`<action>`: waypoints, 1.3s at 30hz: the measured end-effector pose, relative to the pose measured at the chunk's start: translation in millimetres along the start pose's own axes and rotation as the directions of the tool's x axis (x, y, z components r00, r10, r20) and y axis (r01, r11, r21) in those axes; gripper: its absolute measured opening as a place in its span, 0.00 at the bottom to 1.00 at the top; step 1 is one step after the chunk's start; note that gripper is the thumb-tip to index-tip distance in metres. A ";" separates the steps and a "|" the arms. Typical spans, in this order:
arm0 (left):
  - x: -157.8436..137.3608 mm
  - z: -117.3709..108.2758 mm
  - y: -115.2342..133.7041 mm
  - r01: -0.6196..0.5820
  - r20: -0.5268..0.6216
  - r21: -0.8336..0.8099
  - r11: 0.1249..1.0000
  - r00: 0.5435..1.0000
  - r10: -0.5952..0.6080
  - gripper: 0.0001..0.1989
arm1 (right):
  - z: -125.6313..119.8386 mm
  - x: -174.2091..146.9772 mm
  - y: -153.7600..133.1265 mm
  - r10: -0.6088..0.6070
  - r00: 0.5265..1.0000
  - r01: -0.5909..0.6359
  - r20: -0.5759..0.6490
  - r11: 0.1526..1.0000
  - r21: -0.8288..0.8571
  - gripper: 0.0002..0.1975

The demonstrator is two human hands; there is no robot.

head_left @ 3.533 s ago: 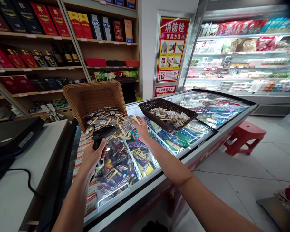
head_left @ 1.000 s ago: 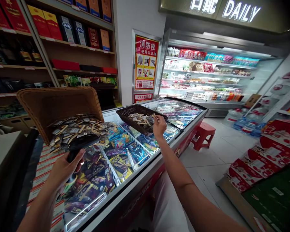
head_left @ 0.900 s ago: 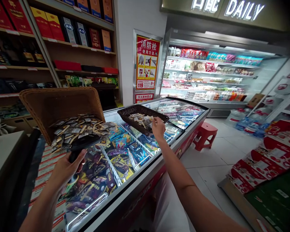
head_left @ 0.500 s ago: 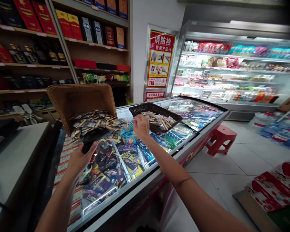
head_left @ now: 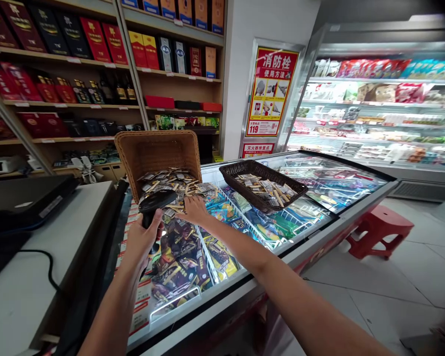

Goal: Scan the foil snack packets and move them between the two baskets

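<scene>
My left hand (head_left: pixel 147 237) is closed around the handle of a black barcode scanner (head_left: pixel 157 199), held up over the left end of the glass-topped freezer (head_left: pixel 241 284). Beyond it, a tan wicker basket (head_left: pixel 156 143) lies tipped on its side, with a heap of small flat packets (head_left: pixel 170 179) spilling from its mouth onto the glass. My right hand (head_left: pixel 195 209) reaches across to the near edge of this heap, fingers spread, touching or just above the packets. Farther right, a dark brown woven basket (head_left: pixel 289 203) holds more of the small packets (head_left: pixel 269 190).
Bagged frozen goods (head_left: pixel 181 257) show through the freezer glass. At left stands a white counter (head_left: pixel 17 301) with a black device (head_left: pixel 25 202) and a cable. A red stool (head_left: pixel 383 230) is on the floor at right. Shelves with boxes (head_left: pixel 92 42) line the back.
My right hand has moved left, from beside the dark woven basket to the packet heap by the wicker basket. The scanner stays in my left hand. The view has turned left.
</scene>
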State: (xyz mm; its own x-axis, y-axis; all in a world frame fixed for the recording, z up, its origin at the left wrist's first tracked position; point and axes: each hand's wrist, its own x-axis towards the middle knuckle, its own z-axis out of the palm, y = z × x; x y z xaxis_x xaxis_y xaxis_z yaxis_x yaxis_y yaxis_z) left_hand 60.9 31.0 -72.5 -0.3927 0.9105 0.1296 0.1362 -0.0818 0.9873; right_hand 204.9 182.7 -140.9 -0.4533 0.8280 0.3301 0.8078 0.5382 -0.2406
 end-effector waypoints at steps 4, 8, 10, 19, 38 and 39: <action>1.1 0.8 -2.6 0.000 0.027 -0.009 1.000 1.000 0.000 0.33 | -10.6 -12.6 4.3 -0.096 0.995 0.097 0.019 0.994 -0.056 0.10; 3.7 3.1 -7.8 0.016 0.048 -0.010 1.000 0.999 -0.015 0.34 | -33.2 -32.2 19.5 -0.059 0.992 0.066 -0.110 0.996 0.065 0.14; 3.9 4.8 -9.4 0.027 0.052 0.007 1.000 0.998 -0.027 0.34 | -42.2 -42.4 28.4 0.030 0.966 0.019 -0.255 0.982 0.189 0.15; -0.9 8.2 -5.6 0.051 0.073 0.044 0.998 0.996 -0.054 0.35 | -35.4 -47.8 65.8 0.613 0.785 -0.068 -0.093 0.233 0.970 0.10; 3.6 6.3 -18.9 0.005 0.191 0.111 0.994 0.981 -0.026 0.33 | -42.7 -48.9 75.1 0.623 0.782 0.012 -0.011 0.002 1.000 0.29; 1.4 7.3 -16.2 0.003 0.211 0.126 0.992 0.977 -0.030 0.33 | -42.4 -48.8 75.5 0.621 0.783 0.008 -0.013 0.010 1.000 0.28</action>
State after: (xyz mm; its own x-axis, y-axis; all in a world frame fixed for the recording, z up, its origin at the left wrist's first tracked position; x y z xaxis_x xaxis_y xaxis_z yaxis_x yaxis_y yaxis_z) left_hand 64.8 36.6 -88.9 -0.1953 0.9776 0.0780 0.2489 -0.0275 0.9681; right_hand 304.1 176.2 -136.5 0.1516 0.9811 0.1206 -0.3724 0.1697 -0.9124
